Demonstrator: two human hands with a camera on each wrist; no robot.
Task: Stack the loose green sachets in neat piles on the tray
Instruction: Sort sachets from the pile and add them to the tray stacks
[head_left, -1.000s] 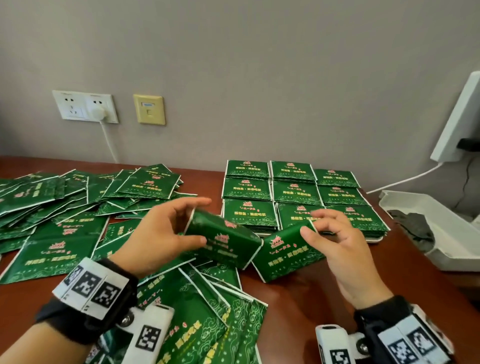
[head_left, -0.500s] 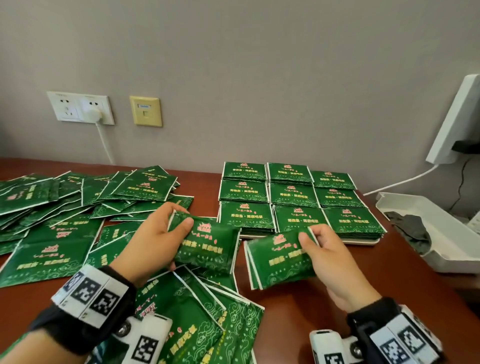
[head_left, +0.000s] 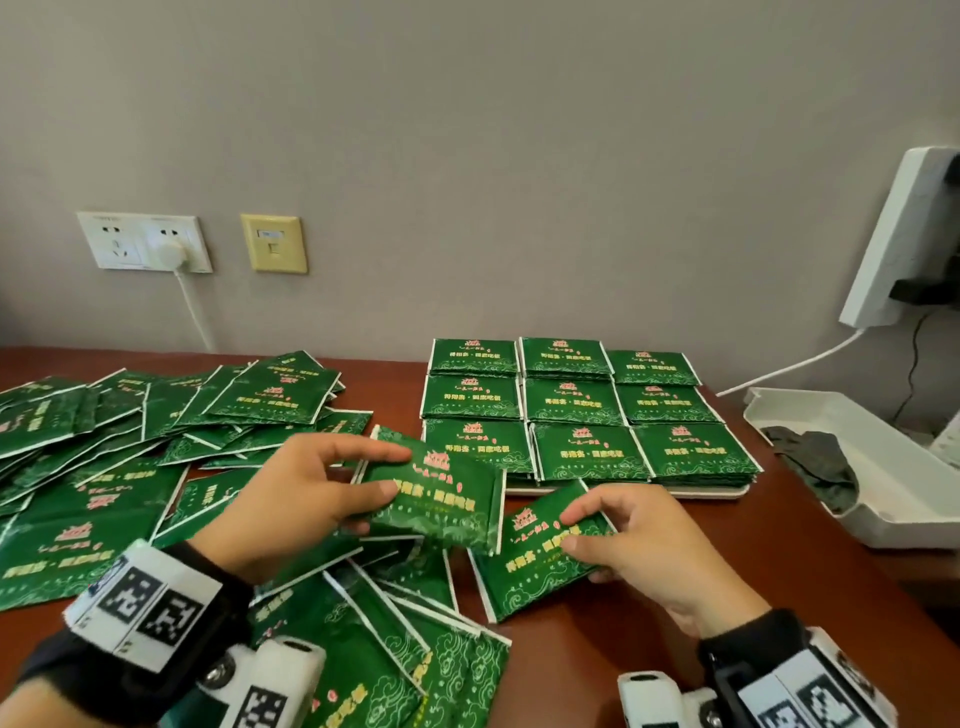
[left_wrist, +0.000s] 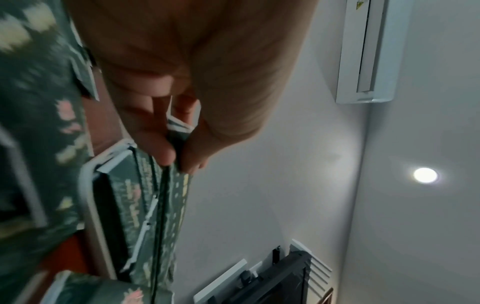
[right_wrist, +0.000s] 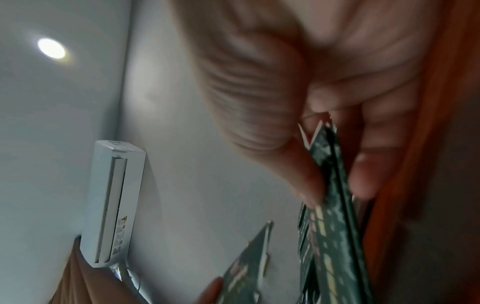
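While pinched, green sachets (head_left: 436, 493) | glossy, gold lettering, white edges

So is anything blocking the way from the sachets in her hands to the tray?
Nothing visible does. The left hand and right hand each hold sachets just in front of the tray, with only bare table between. The tray's nine piles already cover it, so the sachets must go on top.

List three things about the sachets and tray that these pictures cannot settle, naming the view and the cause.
1. Head view: how many sachets the left hand grips; only the bundle's top face shows.
2. Head view: the tray's surface, covered by the stacked piles.
3. Left wrist view: the print on the loose sachets, lost to motion blur.
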